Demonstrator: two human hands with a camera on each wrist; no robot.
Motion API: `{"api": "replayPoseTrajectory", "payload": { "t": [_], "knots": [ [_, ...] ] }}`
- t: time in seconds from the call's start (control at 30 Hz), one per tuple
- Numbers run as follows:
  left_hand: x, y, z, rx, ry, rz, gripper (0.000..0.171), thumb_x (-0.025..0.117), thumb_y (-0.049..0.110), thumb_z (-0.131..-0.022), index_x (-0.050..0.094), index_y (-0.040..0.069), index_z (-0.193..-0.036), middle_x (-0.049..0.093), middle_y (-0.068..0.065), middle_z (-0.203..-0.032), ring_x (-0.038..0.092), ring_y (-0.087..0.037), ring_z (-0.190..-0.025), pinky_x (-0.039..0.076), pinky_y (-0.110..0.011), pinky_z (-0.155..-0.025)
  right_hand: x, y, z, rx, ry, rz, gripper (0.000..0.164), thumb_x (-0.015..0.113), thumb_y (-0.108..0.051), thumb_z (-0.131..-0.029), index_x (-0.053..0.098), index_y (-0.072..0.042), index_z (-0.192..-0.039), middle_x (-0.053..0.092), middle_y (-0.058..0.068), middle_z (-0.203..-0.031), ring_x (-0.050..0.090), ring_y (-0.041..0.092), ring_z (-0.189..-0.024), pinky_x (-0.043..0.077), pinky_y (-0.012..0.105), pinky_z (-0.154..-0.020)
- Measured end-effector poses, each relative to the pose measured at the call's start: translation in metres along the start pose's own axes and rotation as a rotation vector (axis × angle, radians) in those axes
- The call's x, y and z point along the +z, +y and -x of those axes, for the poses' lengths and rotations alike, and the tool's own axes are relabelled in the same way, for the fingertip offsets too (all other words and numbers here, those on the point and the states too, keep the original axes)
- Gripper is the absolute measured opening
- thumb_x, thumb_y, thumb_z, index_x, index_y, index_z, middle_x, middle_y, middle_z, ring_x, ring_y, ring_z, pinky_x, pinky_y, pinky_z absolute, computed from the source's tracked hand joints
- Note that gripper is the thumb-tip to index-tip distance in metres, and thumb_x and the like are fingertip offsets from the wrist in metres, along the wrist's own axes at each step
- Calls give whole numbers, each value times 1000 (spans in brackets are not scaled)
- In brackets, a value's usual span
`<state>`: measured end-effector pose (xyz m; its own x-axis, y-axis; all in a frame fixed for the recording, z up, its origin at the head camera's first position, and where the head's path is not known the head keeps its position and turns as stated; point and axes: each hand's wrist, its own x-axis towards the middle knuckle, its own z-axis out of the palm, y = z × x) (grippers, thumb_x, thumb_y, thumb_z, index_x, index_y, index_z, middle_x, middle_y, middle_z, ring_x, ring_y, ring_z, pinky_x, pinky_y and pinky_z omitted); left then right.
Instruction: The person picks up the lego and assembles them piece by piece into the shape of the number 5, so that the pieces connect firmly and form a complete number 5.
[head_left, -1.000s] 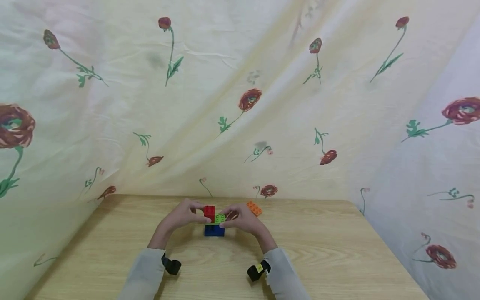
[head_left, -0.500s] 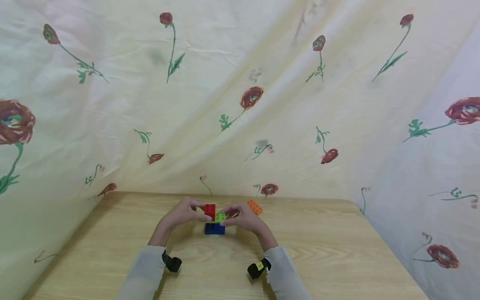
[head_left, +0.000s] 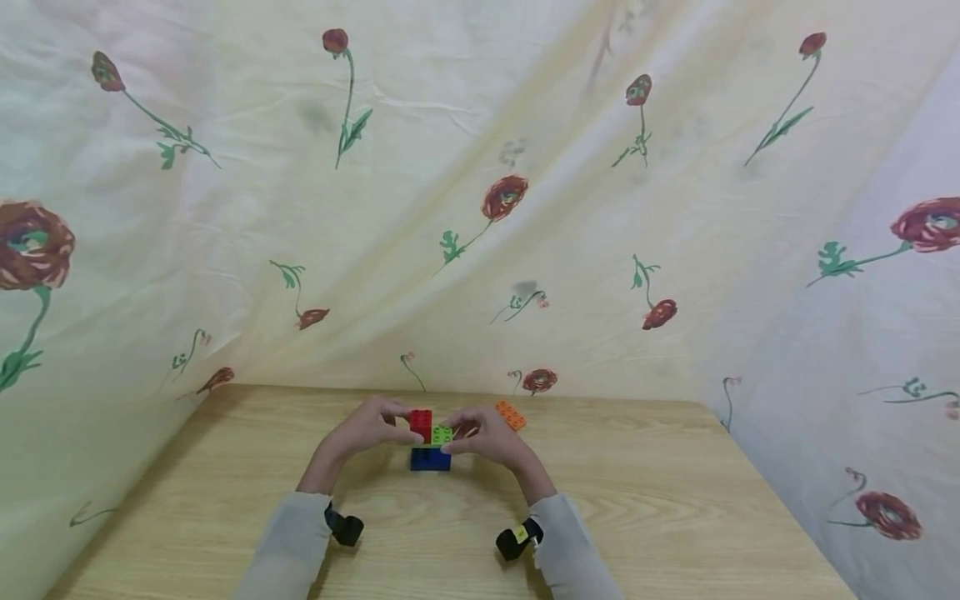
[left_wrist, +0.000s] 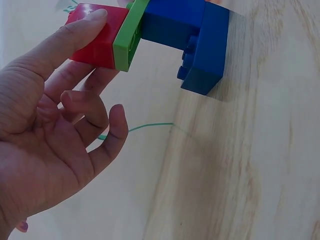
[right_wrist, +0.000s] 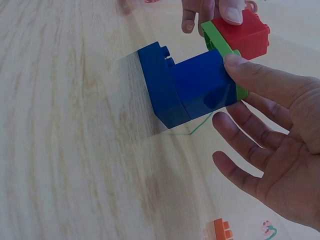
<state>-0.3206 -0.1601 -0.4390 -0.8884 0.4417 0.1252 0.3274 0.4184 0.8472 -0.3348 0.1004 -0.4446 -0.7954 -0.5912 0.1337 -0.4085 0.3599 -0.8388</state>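
Observation:
A stack of toy building bricks stands on the table between both hands. A blue brick (head_left: 431, 461) forms its base, and a second blue brick (right_wrist: 202, 82) sits on one half of that base. Across the top lies a thin green brick (left_wrist: 125, 46), jutting out past the upper blue one. The red brick (head_left: 421, 426) rests on the green brick's left half. My left hand (head_left: 370, 425) pinches the red brick between thumb and fingers. With thumb and fingers, my right hand (head_left: 489, 437) pinches the green brick where it meets the upper blue one.
Behind the right hand a flat orange brick (head_left: 511, 414) lies on the wooden table (head_left: 675, 500). A flower-patterned cloth (head_left: 420, 167) hangs behind the table and along its sides. Black wrist cameras (head_left: 343, 528) are strapped to both wrists.

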Motion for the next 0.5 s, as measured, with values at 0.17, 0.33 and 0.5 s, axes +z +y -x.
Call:
{"api": "replayPoseTrajectory", "payload": {
  "t": [0.17, 0.33, 0.5],
  "knots": [
    [0, -1, 0, 3, -2, 10, 35, 83, 27, -86, 78, 8, -115, 73, -9, -108, 49, -19, -81, 44, -29, -70, -2, -15, 5, -2, -9, -17, 27, 79, -8, -87, 75, 0, -113, 73, 21, -105, 64, 27, -91, 51, 27, -80],
    [-1, 0, -1, -8, 1, 12, 33, 83, 24, -86, 78, 7, -114, 73, -12, -112, 50, -23, -84, 44, -32, -72, -5, -38, 13, -11, -22, -21, 28, 77, -3, -88, 72, 7, -114, 71, 27, -106, 64, 29, -90, 51, 27, -79],
    [1, 2, -1, -12, 4, -10, 32, 83, 26, -85, 79, 8, -112, 73, -9, -108, 49, -20, -81, 42, -29, -69, -3, -25, 9, 1, -15, -9, 28, 77, -2, -87, 73, 6, -113, 71, 26, -105, 64, 30, -90, 51, 27, -79]
  ]
}}
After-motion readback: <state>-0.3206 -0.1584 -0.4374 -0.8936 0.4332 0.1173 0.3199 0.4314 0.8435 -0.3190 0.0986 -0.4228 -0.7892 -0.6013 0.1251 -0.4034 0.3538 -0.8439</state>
